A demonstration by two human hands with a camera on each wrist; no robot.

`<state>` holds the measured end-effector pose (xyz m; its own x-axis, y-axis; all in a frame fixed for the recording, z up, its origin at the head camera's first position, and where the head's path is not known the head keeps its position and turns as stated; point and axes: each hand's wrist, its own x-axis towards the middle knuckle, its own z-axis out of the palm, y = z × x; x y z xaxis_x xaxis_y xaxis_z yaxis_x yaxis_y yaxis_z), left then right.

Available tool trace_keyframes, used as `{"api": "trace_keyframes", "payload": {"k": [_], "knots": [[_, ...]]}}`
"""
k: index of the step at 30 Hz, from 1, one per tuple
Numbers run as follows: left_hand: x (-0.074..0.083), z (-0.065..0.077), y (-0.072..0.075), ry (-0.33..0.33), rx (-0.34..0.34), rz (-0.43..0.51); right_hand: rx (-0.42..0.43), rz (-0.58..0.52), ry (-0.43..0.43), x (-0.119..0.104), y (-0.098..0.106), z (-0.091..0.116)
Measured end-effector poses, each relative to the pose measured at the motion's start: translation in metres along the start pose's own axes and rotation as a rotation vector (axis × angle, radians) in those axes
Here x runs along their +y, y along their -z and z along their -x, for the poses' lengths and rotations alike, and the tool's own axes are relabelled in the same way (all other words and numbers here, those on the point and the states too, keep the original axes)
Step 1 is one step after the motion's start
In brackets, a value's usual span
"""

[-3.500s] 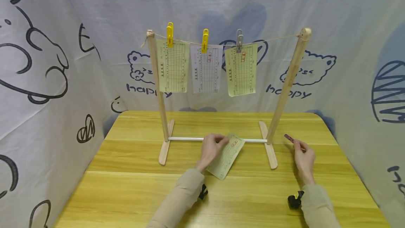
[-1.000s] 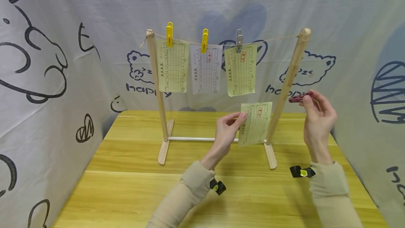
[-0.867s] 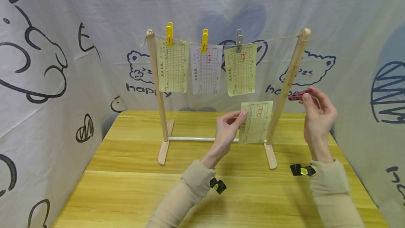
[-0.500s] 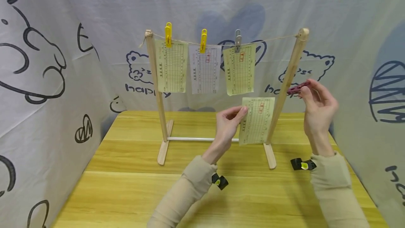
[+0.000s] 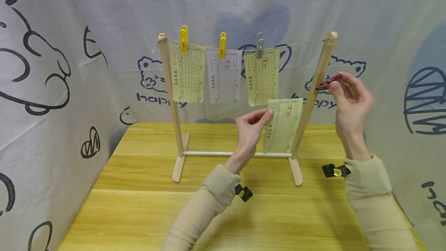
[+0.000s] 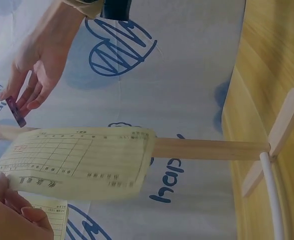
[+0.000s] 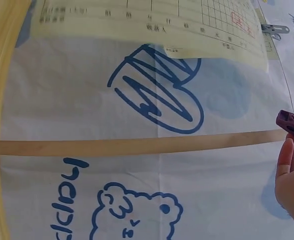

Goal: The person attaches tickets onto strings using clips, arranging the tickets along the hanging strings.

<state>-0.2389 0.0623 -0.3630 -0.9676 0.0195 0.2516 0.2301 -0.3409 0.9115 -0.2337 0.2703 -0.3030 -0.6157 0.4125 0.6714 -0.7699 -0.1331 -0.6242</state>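
My left hand (image 5: 250, 130) pinches a pale yellow printed slip (image 5: 283, 127) by its left edge, between thumb and fingers. The slip hangs upright in the air, just below and right of the last slip on the string. A dark red clothespin (image 5: 327, 83) is pinched in my right hand (image 5: 353, 107), beside the right wooden post (image 5: 315, 84). On the string hang a yellow slip (image 5: 188, 74) under a yellow clothespin (image 5: 184, 38), a white slip (image 5: 224, 76) under another yellow clothespin (image 5: 222, 45), and a yellow slip (image 5: 262, 77) under a grey clothespin (image 5: 259, 45).
The string (image 5: 296, 44) runs between the two posts of a wooden stand. A white rod (image 5: 209, 153) joins the posts low down, and flat wooden feet (image 5: 296, 171) rest on the wood-grain table (image 5: 150, 204). Patterned cloth (image 5: 115, 18) surrounds the table's back and sides.
The left hand has raised the slip from low over the table and turned it upright. My right hand has lifted the red clothespin from near the table to beside the right post.
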Motion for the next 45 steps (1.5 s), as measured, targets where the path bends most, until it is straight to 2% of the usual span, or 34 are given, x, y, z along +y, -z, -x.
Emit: {"api": "trace_keyframes", "payload": {"k": [7,11,22,31,36,45], "knots": [[0.006,-0.002,-0.001,-0.018,-0.052,-0.025,-0.032,0.105,0.078,-0.008,-0.01,-0.02],[0.007,-0.004,-0.002,-0.028,-0.068,-0.03,-0.038,0.089,0.08,-0.012,-0.016,-0.029],[0.013,-0.007,-0.005,-0.02,-0.048,-0.061,-0.121,0.17,0.127,-0.022,-0.025,-0.045],[0.021,-0.017,-0.011,-0.054,-0.015,-0.059,-0.168,0.153,0.128,-0.03,-0.035,-0.057],[0.026,-0.023,-0.014,-0.082,-0.008,-0.089,-0.187,0.131,0.114,-0.032,-0.039,-0.061],[0.032,-0.033,-0.022,-0.124,0.003,-0.116,-0.193,0.3,0.174,-0.034,-0.047,-0.068]]}}
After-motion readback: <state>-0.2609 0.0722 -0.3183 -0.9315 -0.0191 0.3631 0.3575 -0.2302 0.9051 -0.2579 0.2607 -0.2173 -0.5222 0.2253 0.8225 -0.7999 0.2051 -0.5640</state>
